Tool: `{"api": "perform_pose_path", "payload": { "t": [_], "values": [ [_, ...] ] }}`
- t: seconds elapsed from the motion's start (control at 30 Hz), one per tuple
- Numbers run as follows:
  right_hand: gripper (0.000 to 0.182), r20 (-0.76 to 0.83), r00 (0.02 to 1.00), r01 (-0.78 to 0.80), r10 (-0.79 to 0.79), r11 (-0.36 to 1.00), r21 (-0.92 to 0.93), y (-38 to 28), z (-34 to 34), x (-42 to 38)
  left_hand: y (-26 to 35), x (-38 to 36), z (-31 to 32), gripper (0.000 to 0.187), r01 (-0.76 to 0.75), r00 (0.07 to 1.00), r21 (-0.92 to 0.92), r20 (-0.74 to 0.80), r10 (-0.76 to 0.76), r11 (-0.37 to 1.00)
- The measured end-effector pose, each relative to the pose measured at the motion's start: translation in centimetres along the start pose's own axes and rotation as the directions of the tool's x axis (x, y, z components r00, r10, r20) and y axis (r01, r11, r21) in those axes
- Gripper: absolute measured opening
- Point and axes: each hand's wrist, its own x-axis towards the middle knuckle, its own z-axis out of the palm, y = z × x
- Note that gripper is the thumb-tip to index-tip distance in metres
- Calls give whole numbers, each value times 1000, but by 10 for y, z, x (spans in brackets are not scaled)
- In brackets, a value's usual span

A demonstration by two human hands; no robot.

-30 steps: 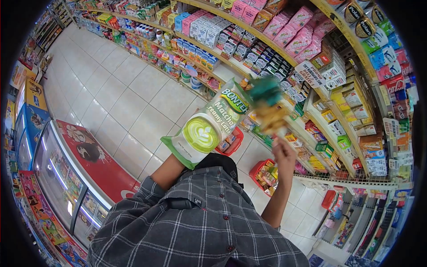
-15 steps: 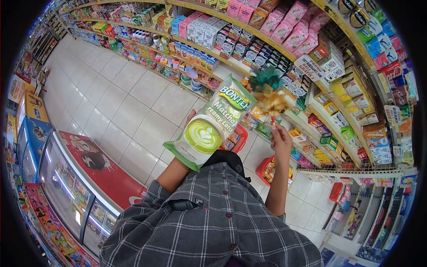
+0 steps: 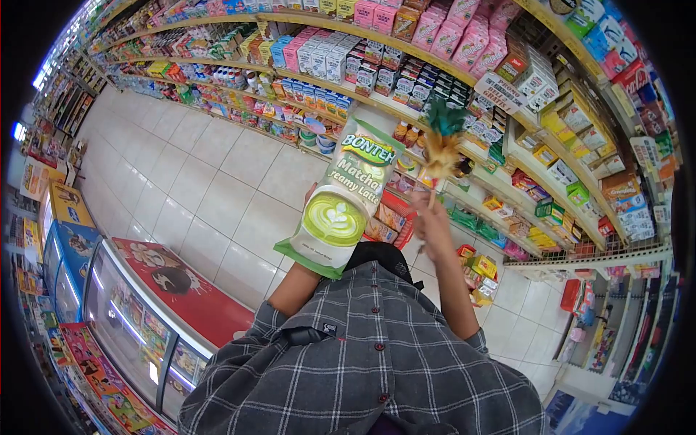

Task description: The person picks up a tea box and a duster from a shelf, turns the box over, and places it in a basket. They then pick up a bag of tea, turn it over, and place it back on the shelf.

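Note:
A green and white bag of Bonteh Matcha Creamy Latte (image 3: 335, 199) is tilted in front of my body, its printed face toward me. My left hand (image 3: 310, 193) supports it from behind; only some fingertips show at its left edge, and the rest is hidden. To the right of the bag, my right hand (image 3: 432, 226), slightly blurred, is closed round the thin handle of a feather duster (image 3: 442, 145). The duster's tan and dark green feathers point up toward the shelves, beside the bag's upper right edge.
Shelves of boxed drinks (image 3: 326, 54) curve across the back and right. Beyond the bag stands a red basket (image 3: 407, 233) with packets, and more packets (image 3: 480, 268) sit low on the right. A glass-topped freezer (image 3: 130, 319) with a red side is at the left, on a tiled floor (image 3: 217, 174).
My right hand and the feather duster have moved left, closer to the bag, and the duster stands more upright. The bag has shifted slightly left and down and turned a little more upright.

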Motion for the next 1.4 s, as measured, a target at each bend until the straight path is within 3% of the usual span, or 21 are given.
{"api": "perform_pose_path", "payload": {
  "t": [0.07,0.13,0.17,0.3,0.4,0.43,0.53,0.57,0.67,0.77,0.8,0.93,1.03,1.1,1.17,1.27,1.33,1.4],
  "values": [
    [25,228,971,-95,67,989,117,-7,30,-22,-6,0,-4,56,-62,998,97,24,60,993],
    [23,223,973,-94,58,983,155,-1,45,-19,-11,-5,10,54,-157,987,257,28,155,953],
    [24,222,973,-98,58,980,176,2,50,-18,-14,-9,18,50,-127,992,195,36,122,973],
    [27,242,967,-160,85,938,308,-4,40,-16,3,-14,15,49,-64,998,398,25,59,915],
    [27,229,970,9,-86,949,316,-18,33,-17,10,-16,32,59,-122,992,678,71,101,725],
    [23,201,971,93,-130,979,182,-26,32,-18,13,-15,35,67,-125,992,740,116,57,661],
    [18,192,860,504,-473,844,-180,-24,44,-7,-2,-19,50,70,-44,999,742,22,41,668],
    [18,223,874,481,-432,836,-265,-22,47,-5,-18,-14,47,67,-135,987,735,40,157,664],
    [20,315,859,471,-403,863,-184,-46,90,-34,-10,-13,15,60,110,979,394,117,-168,913],
    [20,500,818,373,-284,924,-86,-39,91,-41,-7,-15,0,59,158,974,234,121,-190,959],
    [19,468,832,383,-298,918,-97,-37,88,-44,-5,-17,-1,59,151,977,211,114,-178,966],
    [16,344,892,385,-294,892,-236,-33,36,-53,4,-23,0,58,87,993,249,61,-106,964],
    [16,353,921,291,-164,893,-344,-25,2,-64,8,-27,1,57,24,999,416,17,-34,909],
    [15,499,863,337,-81,828,-449,-30,8,-76,9,-35,2,57,-6,1000,656,-6,14,754],
    [16,570,820,345,47,754,-559,-46,18,-85,10,-47,0,57,-28,999,858,2,51,512],
    [17,453,872,450,-184,666,-595,-36,-2,-55,11,-55,-1,57,-93,991,995,91,97,24],
    [15,148,929,362,-338,760,-540,-31,-30,-26,9,-53,1,57,-141,978,928,184,94,-344],
    [12,-120,905,264,-409,758,-597,-38,-52,-11,8,-48,4,57,-166,970,751,241,30,-639]
  ]
}}
